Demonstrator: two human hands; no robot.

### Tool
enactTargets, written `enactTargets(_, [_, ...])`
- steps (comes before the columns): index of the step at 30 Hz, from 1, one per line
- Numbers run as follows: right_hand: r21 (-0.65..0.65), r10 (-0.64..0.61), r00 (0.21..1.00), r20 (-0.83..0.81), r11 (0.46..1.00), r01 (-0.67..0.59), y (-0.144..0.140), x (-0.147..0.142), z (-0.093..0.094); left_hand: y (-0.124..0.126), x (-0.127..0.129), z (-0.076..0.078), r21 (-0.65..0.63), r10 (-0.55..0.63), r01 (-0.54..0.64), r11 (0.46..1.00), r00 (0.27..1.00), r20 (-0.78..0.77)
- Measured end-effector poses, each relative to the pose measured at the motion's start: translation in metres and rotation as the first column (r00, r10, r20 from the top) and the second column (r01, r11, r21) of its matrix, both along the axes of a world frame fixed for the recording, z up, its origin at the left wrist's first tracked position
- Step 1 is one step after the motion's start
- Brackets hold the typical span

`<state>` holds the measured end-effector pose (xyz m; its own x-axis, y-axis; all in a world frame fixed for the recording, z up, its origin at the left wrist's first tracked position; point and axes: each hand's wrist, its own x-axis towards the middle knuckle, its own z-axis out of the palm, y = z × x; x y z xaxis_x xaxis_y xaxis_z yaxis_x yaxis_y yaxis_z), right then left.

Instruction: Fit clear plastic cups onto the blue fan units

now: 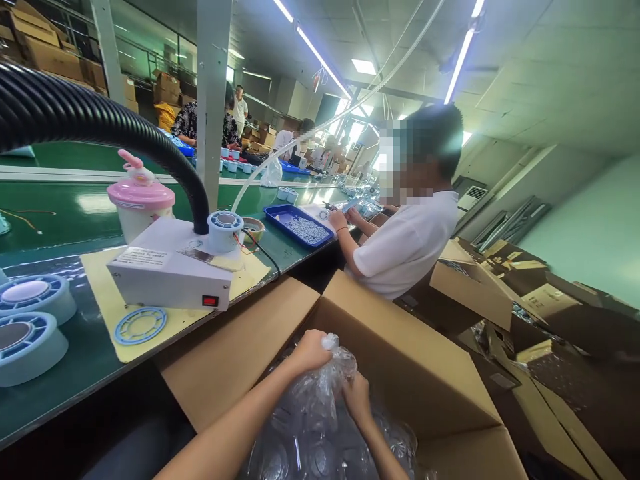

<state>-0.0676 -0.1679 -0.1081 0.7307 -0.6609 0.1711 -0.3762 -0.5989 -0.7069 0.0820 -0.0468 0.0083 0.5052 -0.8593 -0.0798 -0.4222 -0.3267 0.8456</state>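
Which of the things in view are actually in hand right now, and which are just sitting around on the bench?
In hand:
left hand and right hand, both gripping the clear crinkled plastic bag
open brown cardboard box holding that bag

Lying about:
white boxy machine with red switch
flat blue plastic ring
pink-lidded white cup
blue tray of small parts

The clear plastic bag [325, 393] looks thin, crinkled and glossy inside the matt brown cardboard box [400, 360]. The green bench top [85, 347] shines smoothly, the black hose [100, 120] is ribbed plastic, and the white machine housing [170, 270] looks smooth and matt.
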Motion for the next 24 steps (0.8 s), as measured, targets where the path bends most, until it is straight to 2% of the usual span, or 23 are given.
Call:
enactTargets(4, [0.034,0.09,0.996,-0.002,0.995,-0.09,0.015,-0.005,0.031,0.007,0.0,0.002,0.066,-0.04,0.036,0.997,0.997,0.062])
enactTargets(7, [0.062,0.124,0.991,0.039,0.99,-0.127,0.03,-0.003,0.05,0.011,-0.001,0.0,0.139,-0.124,0.112,0.984,0.989,0.082])
enactTargets(10, [0.117,0.154,0.985,0.079,0.98,-0.162,0.046,0.003,0.06,0.011,-0.002,-0.004,0.207,-0.281,0.264,0.942,0.958,0.054])
enactTargets(12, [0.163,0.131,0.984,0.12,0.975,-0.149,0.054,0.007,0.065,0.01,-0.003,-0.005,0.242,-0.373,0.358,0.902,0.928,0.017])
enactTargets(14, [0.213,0.106,0.981,0.162,0.967,-0.139,0.058,0.009,0.07,0.009,-0.003,-0.004,0.252,-0.412,0.401,0.881,0.911,-0.011])
enactTargets(16, [0.261,0.1,0.975,0.2,0.953,-0.151,0.055,0.009,0.073,0.009,-0.003,-0.001,0.24,-0.395,0.387,0.89,0.919,-0.017])
enactTargets(19, [0.306,0.092,0.965,0.244,0.938,-0.166,0.037,0.012,0.071,0.011,-0.003,0.005,0.211,-0.31,0.306,0.928,0.951,-0.014])
enactTargets(21, [0.314,0.069,0.966,0.251,0.938,-0.148,0.02,0.02,0.063,0.012,-0.002,0.008,0.19,-0.248,0.245,0.951,0.969,-0.008])
enactTargets(24, [0.277,0.028,0.976,0.217,0.957,-0.089,0.0,0.04,0.04,0.013,0.0,0.01,0.159,-0.161,0.158,0.975,0.987,0.007])
